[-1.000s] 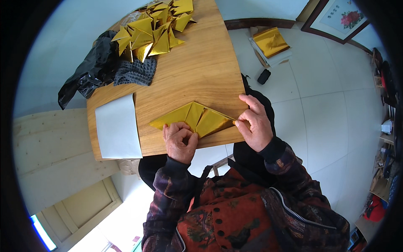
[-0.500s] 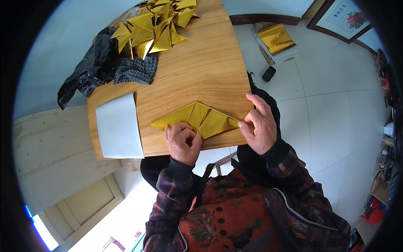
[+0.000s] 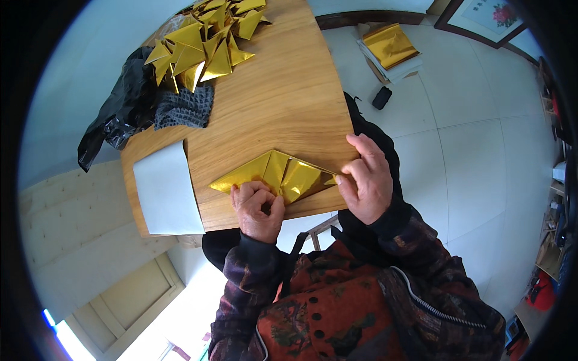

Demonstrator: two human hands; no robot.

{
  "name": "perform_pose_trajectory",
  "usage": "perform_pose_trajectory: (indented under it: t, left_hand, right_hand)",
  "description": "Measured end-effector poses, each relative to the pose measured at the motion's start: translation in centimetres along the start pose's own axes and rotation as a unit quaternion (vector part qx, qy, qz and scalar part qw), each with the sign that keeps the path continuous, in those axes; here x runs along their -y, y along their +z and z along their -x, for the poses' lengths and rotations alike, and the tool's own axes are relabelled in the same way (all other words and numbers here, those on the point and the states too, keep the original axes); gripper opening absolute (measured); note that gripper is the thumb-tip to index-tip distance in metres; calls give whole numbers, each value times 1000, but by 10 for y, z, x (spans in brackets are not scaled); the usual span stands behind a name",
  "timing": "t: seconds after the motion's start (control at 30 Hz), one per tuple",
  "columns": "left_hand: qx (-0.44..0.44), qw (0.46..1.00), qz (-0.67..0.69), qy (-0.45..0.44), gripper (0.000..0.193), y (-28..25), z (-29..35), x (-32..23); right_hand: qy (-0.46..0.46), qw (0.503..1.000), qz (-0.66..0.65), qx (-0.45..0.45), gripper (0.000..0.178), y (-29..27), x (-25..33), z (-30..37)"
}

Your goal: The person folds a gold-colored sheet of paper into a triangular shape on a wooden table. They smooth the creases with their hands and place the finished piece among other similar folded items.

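Right grip (image 3: pixel 371 183), nearly closed, pinches the gold sheet (image 3: pixel 302 179) at its tip; left grip (image 3: pixel 259 212) rests curled on it farther left, pinch unclear. Firm pressure there should keep creases true.

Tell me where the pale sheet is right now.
In the head view, the pale sheet lies on the wooden table at its near left corner, left of the left hand and the folded gold paper.

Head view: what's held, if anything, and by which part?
The folded, shiny gold paper: the right hand pinches its right tip; the left hand touches its lower edge, left of middle, grip unclear.
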State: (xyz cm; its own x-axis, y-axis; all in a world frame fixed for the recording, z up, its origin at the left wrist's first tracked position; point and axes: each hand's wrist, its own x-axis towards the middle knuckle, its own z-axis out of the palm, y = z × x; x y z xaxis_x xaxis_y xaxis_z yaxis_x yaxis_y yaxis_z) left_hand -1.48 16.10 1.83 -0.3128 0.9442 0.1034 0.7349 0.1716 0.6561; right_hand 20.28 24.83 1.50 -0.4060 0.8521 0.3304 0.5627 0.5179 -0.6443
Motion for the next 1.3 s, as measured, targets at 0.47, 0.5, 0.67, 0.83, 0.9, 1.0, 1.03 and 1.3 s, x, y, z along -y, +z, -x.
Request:
perform_pose_trajectory:
  t: [0.47, 0.5, 0.67, 0.83, 0.9, 1.0, 1.03, 1.3]
  left_hand:
    - [15, 1000, -6, 16, 12, 0, 0, 6]
    - [16, 1000, -7, 22, 13, -1, 0, 5]
    - [15, 1000, -3, 26, 13, -1, 0, 3]
    - [16, 1000, 7, -8, 14, -1, 1, 3]
    - [16, 1000, 3, -7, 13, -1, 1, 4]
    - [17, 1000, 3, -7, 13, -1, 1, 4]
    - [16, 1000, 6, -7, 12, -1, 1, 4]
    - [7, 1000, 3, -2, 13, -1, 2, 1]
  right_hand:
    - [-192, 967, 72, 151, 60, 33, 30, 32]
    - [-192, 966, 76, 155, 64, 33, 30, 32]
    - [-157, 975, 44, 153, 75, 34, 31, 34]
    - [-175, 971, 60, 151, 57, 36, 29, 36]
    - [-179, 973, 65, 133, 53, 37, 30, 36]
    - [-176, 972, 58, 143, 50, 36, 29, 35]
    - [-177, 971, 63, 148, 50, 35, 29, 34]
    - [-169, 969, 73, 162, 67, 32, 31, 32]
